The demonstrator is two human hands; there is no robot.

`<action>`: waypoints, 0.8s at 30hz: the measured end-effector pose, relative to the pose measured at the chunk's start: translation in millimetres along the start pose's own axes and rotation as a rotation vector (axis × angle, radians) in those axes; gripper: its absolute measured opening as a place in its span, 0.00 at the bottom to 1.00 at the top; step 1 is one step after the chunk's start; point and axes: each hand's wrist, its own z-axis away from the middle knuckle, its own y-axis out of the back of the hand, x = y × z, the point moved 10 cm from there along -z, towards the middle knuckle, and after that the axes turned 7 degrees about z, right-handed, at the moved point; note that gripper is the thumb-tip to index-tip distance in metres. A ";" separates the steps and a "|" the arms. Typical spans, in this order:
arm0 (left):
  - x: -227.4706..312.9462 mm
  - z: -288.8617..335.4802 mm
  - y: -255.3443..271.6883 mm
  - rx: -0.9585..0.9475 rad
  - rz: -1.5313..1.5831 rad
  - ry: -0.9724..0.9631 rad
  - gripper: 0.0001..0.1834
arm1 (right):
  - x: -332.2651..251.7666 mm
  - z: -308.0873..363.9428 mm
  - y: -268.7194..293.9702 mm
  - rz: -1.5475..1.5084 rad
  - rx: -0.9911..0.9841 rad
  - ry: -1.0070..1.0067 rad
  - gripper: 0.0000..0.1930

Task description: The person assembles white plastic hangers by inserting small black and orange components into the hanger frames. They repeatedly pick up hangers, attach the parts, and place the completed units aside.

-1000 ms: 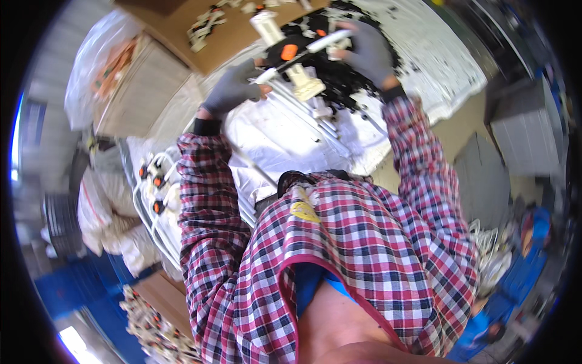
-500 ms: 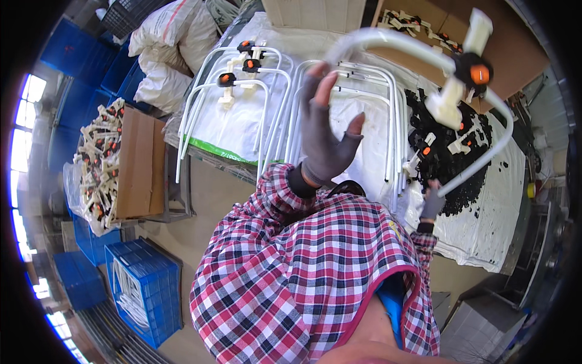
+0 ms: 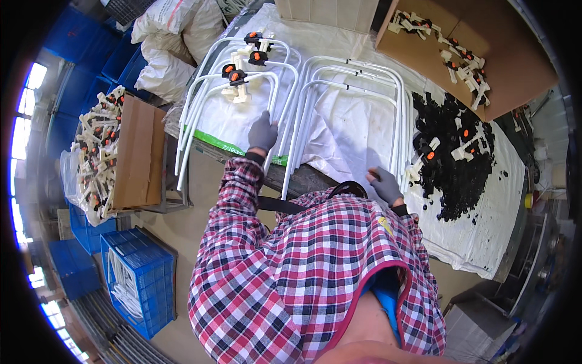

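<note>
On the table's left half lies a stack of bent white tubes (image 3: pixel 219 77) with black-and-cream plastic clamps (image 3: pixel 237 88) bearing orange knobs. My left hand (image 3: pixel 262 133), in a grey glove with bare fingertips, closes at the right leg of the nearest tube in this stack. Beside it rests a second stack of bent white tubes (image 3: pixel 400 109), with black marks but no clamps on their crossbars. My right hand (image 3: pixel 385 185), gloved alike, hovers at the table's front edge near these tubes' right legs. Its fingers are loosely curled and apart, with nothing visible in them.
Small black parts (image 3: pixel 451 164) are heaped on the right of the white sheet, a few clamps among them. An open cardboard box (image 3: pixel 418 51) behind holds more clamps. At left stand another carton (image 3: pixel 136 155) full of clamps, blue crates (image 3: pixel 148 285) and white sacks (image 3: pixel 173 54).
The clamped tube raised at right now lies on the left stack. My left hand has come down and left with it; my right hand has moved left toward my body.
</note>
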 end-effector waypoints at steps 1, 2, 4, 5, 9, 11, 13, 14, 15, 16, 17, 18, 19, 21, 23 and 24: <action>-14.2 6.5 -6.5 -0.068 -0.055 0.022 0.27 | 19.1 6.6 6.6 0.039 0.051 -0.032 0.18; -22.8 13.9 -12.3 -0.118 -0.105 0.023 0.27 | 38.6 11.6 12.9 0.067 0.111 -0.070 0.18; -29.6 18.1 -16.2 -0.089 -0.243 0.048 0.26 | 78.1 20.4 21.3 0.114 0.198 -0.199 0.18; -27.0 17.8 -24.8 -0.096 -0.301 0.034 0.26 | 93.3 24.5 26.5 0.098 0.262 -0.241 0.17; 1.9 -19.5 -33.2 0.171 -0.341 -0.245 0.26 | 117.6 33.3 54.5 0.238 0.596 -0.273 0.15; -5.6 -36.2 -39.0 0.219 -0.228 -0.253 0.26 | 122.2 33.5 56.1 0.291 0.645 -0.325 0.16; -11.8 -47.5 -45.4 0.217 -0.222 -0.249 0.28 | 119.2 29.4 50.5 0.437 0.607 -0.375 0.17; -17.1 -50.9 -49.6 0.180 -0.236 -0.206 0.29 | 114.9 30.0 50.0 0.517 0.618 -0.391 0.18; -12.6 -49.9 -44.9 0.219 -0.217 -0.250 0.29 | 109.3 26.5 45.4 0.623 0.585 -0.393 0.18; -12.9 -49.1 -46.8 0.184 -0.214 -0.221 0.30 | 105.3 24.3 40.2 0.716 0.540 -0.397 0.19; -8.4 -46.3 -45.0 0.174 -0.273 -0.236 0.32 | 107.1 22.8 37.3 0.760 0.499 -0.449 0.19; 4.6 -41.4 -40.9 0.207 -0.331 -0.307 0.33 | 103.6 26.4 40.8 0.791 0.559 -0.470 0.19; 16.9 -32.6 -37.7 0.248 -0.385 -0.376 0.33 | 103.3 26.1 41.0 0.797 0.563 -0.486 0.18; 40.5 -15.7 -36.8 0.300 -0.400 -0.496 0.34 | 103.0 24.8 41.1 0.782 0.572 -0.477 0.18; 51.0 -10.7 -67.5 0.069 -0.304 -0.506 0.32 | 109.5 21.8 39.9 0.697 0.547 -0.480 0.18; 57.0 -5.9 -82.0 0.022 -0.306 -0.505 0.33 | 112.1 21.2 41.2 0.688 0.544 -0.495 0.18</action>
